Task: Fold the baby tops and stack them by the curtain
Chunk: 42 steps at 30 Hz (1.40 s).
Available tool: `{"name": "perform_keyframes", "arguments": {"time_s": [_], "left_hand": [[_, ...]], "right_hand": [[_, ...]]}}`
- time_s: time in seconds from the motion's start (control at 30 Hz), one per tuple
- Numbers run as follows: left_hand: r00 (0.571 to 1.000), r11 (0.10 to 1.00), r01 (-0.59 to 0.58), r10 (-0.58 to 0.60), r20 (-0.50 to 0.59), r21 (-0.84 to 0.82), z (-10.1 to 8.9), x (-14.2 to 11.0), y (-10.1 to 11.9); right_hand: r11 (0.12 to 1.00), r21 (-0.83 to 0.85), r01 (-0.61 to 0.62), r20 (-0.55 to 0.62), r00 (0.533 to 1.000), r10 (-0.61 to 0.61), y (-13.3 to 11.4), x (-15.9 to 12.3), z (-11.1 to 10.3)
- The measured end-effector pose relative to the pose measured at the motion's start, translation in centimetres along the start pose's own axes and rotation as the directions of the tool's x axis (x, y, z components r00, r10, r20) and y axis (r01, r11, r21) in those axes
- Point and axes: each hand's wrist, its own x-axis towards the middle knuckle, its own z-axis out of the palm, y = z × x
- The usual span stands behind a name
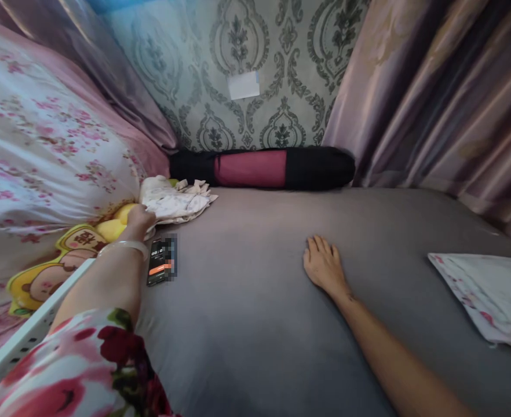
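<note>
My left hand (141, 220) reaches far forward on the left, its fingers closed at the near edge of a crumpled white cloth with a faint print (179, 202). The fingertips are partly hidden behind the hand. A phone (156, 267) with a lit timer screen lies on the grey sheet (242, 301), just below that wrist. My right hand (324, 263) rests palm down on the sheet, fingers stretched out and holding nothing.
Yellow plush toys (42, 284) and a white perforated basket (33, 324) stand along the left, beside a floral drape (59, 133). Folded white floral cloth (494, 295) lies at right. A long black-and-red roll (251, 169) sits against the patterned wall (281, 63).
</note>
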Motion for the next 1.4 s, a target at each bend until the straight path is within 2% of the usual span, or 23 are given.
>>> {"name": "perform_keyframes", "arguments": {"time_s": [0.23, 0.33, 0.43, 0.53, 0.6, 0.7, 0.77, 0.87, 0.97, 1.1, 1.27, 1.4], "left_hand": [[1.0, 0.996, 0.001, 0.001, -0.016, 0.092, 0.0, 0.3, 1.0], [0.997, 0.979, -0.041, 0.053, -0.054, 0.198, -0.7, -0.1, 2.0], [0.996, 0.949, -0.087, 0.088, 0.009, 0.304, -1.9, -0.5, 3.8], [0.989, 0.947, -0.129, 0.1, 0.111, 0.294, -3.0, -1.2, 6.1], [0.977, 0.953, -0.192, 0.162, 0.141, 0.236, -3.5, -1.9, 7.9], [0.958, 0.952, -0.279, 0.267, 0.104, 0.127, -4.1, -3.7, 10.6], [0.958, 0.959, -0.279, 0.276, 0.077, 0.036, -4.5, -5.2, 12.6], [0.964, 0.949, -0.241, 0.258, 0.058, -0.204, -4.8, -7.2, 15.6], [0.962, 0.855, -0.183, 0.258, 0.092, -0.484, -4.7, -8.7, 18.6], [0.922, 0.666, -0.139, 0.357, 0.149, -0.733, -4.0, -10.7, 22.7], [0.861, 0.51, -0.113, 0.478, 0.172, -0.852, -3.0, -15.4, 27.5], [0.818, 0.429, -0.068, 0.541, 0.196, -0.901, -2.2, -19.6, 31.0]], "right_hand": [[1.0, 0.026, -0.009, 0.008, 1.0, 0.009, 0.1, -0.1, -0.2], [1.0, 0.029, -0.002, -0.007, 1.0, 0.003, 0.1, -0.2, -0.3], [0.999, 0.041, 0.004, -0.03, 1.0, -0.003, 0.0, -0.3, -0.3], [0.999, 0.05, 0.006, -0.036, 0.999, -0.004, -0.1, -0.3, -0.3], [0.998, 0.06, 0.008, -0.041, 0.999, -0.005, -0.1, -0.3, -0.3], [0.997, 0.078, 0.007, -0.048, 0.999, -0.004, 0.0, -0.3, -0.3], [0.996, 0.089, 0.006, -0.052, 0.999, -0.001, 0.1, -0.2, -0.1], [0.994, 0.105, 0.012, -0.06, 0.998, -0.005, 0.2, -0.2, 0.1], [0.992, 0.127, 0.014, -0.06, 0.998, -0.007, 0.3, -0.1, 0.3], [0.984, 0.18, 0.008, -0.046, 0.999, 0.001, 0.6, 0.0, 0.4], [0.936, 0.352, 0.012, -0.096, 0.995, 0.024, 1.2, 0.3, 0.2], [0.798, 0.599, -0.066, -0.089, 0.985, 0.148, 1.1, 0.8, -1.1]]}}
